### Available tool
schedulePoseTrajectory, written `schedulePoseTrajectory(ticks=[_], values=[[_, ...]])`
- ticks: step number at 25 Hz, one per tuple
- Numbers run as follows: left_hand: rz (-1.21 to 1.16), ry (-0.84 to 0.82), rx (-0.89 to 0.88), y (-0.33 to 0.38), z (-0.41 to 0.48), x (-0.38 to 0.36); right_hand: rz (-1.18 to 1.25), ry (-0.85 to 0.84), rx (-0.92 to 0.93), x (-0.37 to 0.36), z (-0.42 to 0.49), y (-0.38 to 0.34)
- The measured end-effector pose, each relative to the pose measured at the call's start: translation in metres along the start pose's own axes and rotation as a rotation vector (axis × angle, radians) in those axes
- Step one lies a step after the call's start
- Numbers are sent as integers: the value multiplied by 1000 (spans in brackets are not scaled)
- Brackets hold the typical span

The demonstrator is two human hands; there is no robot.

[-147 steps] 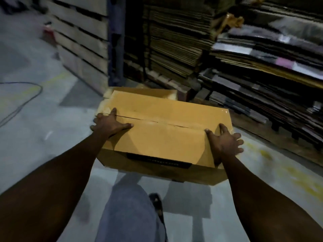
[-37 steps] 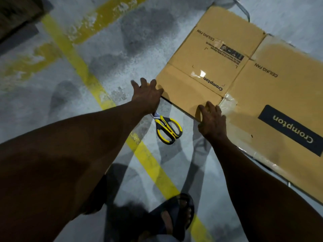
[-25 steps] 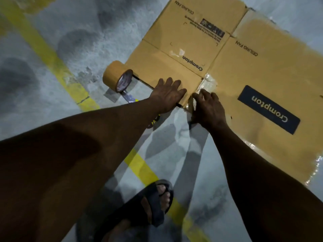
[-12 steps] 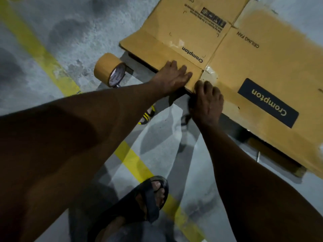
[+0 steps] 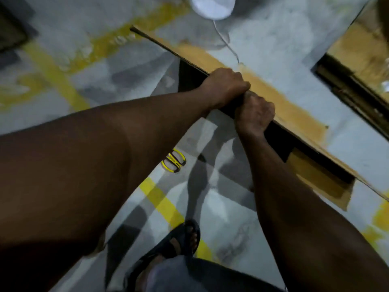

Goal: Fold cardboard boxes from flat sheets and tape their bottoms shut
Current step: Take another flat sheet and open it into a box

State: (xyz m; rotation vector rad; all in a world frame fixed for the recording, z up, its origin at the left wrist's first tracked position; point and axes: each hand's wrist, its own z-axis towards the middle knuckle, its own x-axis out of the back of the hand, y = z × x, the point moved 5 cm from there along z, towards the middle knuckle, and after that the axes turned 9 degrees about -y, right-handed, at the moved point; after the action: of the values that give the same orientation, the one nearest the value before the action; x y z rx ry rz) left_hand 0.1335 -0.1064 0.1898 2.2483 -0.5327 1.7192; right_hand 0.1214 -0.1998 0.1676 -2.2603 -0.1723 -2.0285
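Observation:
A flat brown cardboard sheet [image 5: 292, 114] is tipped up nearly on edge, so I see mostly its thin top edge running from upper left to lower right. My left hand [image 5: 225, 86] and my right hand [image 5: 255, 115] grip that upper edge side by side, fingers curled over it. A lower flap [image 5: 315, 178] of the sheet hangs below at the right. Yellow-handled scissors [image 5: 173, 160] lie on the floor under my left forearm. No tape roll shows in this view.
The grey concrete floor carries yellow painted lines [image 5: 162, 199]. A white round object [image 5: 212, 5] with a thin cord sits at the top. More cardboard [image 5: 362, 51] lies at the upper right. My sandalled foot [image 5: 174, 243] stands at the bottom centre.
The sheet lay flat on the floor with my hands at its near edge. Both hands now grip that edge and have raised the sheet nearly upright. The tape roll has left the view.

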Motion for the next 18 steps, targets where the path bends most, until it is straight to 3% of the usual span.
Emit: schedulePoseTrajectory(ticks=[7, 9, 13, 18], values=[[111, 255, 142, -51, -159, 155, 44, 356, 88, 171, -55, -52], [136, 251, 269, -72, -224, 180, -32, 406, 147, 207, -81, -65], [57, 281, 528, -116, -355, 196, -32, 397, 216, 259, -120, -102], [99, 294, 662, -142, -496, 200, 59, 350, 388, 290, -177, -203]])
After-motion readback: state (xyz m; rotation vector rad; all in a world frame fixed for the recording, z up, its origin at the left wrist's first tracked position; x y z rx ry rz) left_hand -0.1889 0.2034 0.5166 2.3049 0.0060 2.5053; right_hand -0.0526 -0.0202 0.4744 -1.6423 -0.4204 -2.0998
